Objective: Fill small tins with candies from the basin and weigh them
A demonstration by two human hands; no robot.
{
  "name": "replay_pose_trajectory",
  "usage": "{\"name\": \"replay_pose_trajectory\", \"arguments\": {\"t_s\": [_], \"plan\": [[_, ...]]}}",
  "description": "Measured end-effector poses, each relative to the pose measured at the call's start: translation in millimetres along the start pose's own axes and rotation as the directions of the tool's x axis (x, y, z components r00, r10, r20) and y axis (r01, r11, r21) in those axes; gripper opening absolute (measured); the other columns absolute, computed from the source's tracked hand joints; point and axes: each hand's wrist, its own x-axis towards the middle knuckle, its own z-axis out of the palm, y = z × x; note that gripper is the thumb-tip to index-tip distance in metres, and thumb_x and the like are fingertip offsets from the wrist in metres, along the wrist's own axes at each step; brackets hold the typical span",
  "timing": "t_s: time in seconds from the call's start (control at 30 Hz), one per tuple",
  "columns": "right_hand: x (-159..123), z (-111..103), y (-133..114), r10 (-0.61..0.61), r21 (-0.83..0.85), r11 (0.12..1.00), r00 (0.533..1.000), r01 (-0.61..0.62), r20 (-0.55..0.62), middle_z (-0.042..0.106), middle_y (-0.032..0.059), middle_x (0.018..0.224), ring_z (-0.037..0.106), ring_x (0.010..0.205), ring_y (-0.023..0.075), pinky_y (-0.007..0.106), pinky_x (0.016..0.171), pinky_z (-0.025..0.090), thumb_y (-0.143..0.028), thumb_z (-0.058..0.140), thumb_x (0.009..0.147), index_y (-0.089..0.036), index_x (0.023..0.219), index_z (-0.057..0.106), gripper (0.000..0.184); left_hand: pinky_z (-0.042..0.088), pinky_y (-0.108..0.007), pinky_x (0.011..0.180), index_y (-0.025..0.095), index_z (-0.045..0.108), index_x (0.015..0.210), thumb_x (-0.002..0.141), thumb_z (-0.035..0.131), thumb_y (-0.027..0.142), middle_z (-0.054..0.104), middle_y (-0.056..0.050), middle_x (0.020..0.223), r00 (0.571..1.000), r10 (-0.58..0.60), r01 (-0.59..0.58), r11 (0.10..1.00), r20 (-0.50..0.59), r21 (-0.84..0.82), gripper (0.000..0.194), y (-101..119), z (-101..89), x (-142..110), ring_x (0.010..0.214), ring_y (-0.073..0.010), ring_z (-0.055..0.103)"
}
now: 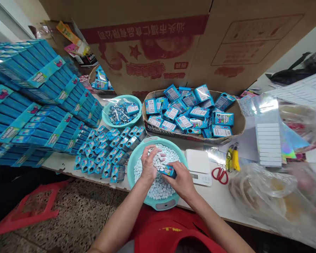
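A turquoise basin [132, 165] full of small white candies [160, 188] stands at the table's front edge. Over it, my left hand [148, 165] is curled around a heap of the white candies. My right hand [183, 179] grips a small blue candy box [168, 170], lying tilted with one end against the candies in my left palm. Whether candies are passing into the box I cannot tell. To the left, several rows of small blue boxes [102, 151] stand upright with round holes in their tops.
A cardboard tray [158, 130] of loose blue boxes lies behind the basin. Stacked blue packs [42, 105] rise at left. A second basin [107, 122] holds small shiny pieces. At right are a white scale [198, 161], red-handled scissors [220, 175] and a plastic bag [263, 193].
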Motion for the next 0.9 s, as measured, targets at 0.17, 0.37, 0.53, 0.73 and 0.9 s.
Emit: {"name": "replay_pose_trajectory", "arguments": {"t_s": [0.17,0.37,0.53,0.73,0.9], "plan": [[4.7,-3.8,-2.6,0.026,0.047,0.998,0.999,-0.028,0.034,0.064,0.0053,0.090,0.058,0.087,0.0253,0.036,0.074,0.046,-0.026,0.068,0.071,-0.022,0.094,0.058,0.025,0.046,-0.022,0.054,0.017,0.051,0.078,0.066,0.069,0.039,0.060,0.003,0.065,1.000,0.011,-0.011,1.000,-0.006,0.028,0.031,-2.9,2.8,1.9,0.056,-0.0126,0.061],[3.5,-0.5,-1.7,0.054,0.108,0.993,0.999,-0.054,0.004,0.063,0.0043,0.089,0.059,0.086,0.0246,0.036,0.073,0.047,-0.029,0.066,0.072,-0.024,0.092,0.058,0.022,0.044,-0.023,0.052,0.016,0.049,0.063,0.070,0.066,0.042,0.055,0.003,0.055,0.999,0.027,-0.028,0.999,0.030,0.023,0.032,-4.4,4.2,0.4,0.050,-0.0110,0.057],[4.7,-0.6,-2.0,0.076,0.151,0.986,0.997,-0.075,-0.005,0.063,0.0043,0.090,0.059,0.087,0.0250,0.038,0.075,0.047,-0.030,0.066,0.072,-0.023,0.092,0.058,0.022,0.044,-0.023,0.052,0.015,0.053,0.070,0.068,0.068,0.042,0.060,0.001,0.062,1.000,0.023,-0.023,0.999,-0.018,0.042,0.031,-4.2,4.7,-1.5,0.054,-0.0125,0.059],[5.5,0.7,-3.8,0.089,0.189,0.978,0.996,-0.085,-0.015,0.064,0.0048,0.090,0.060,0.088,0.0260,0.039,0.076,0.048,-0.035,0.065,0.073,-0.024,0.093,0.058,0.024,0.046,-0.024,0.054,0.015,0.053,0.071,0.070,0.066,0.042,0.060,0.001,0.065,0.995,0.090,-0.088,0.995,-0.039,0.036,0.029,-5.4,1.6,-2.0,0.056,-0.0130,0.061],[5.1,-0.1,6.6,0.068,0.209,0.976,0.998,-0.064,-0.013,0.066,0.0053,0.090,0.062,0.086,0.0277,0.040,0.073,0.049,-0.046,0.063,0.073,-0.026,0.093,0.059,0.028,0.042,-0.023,0.049,0.017,0.052,0.074,0.068,0.068,0.044,0.060,0.001,0.065,0.998,0.030,-0.030,0.999,-0.059,-0.011,0.032,-8.6,8.3,6.0,0.051,-0.0123,0.059]]}}
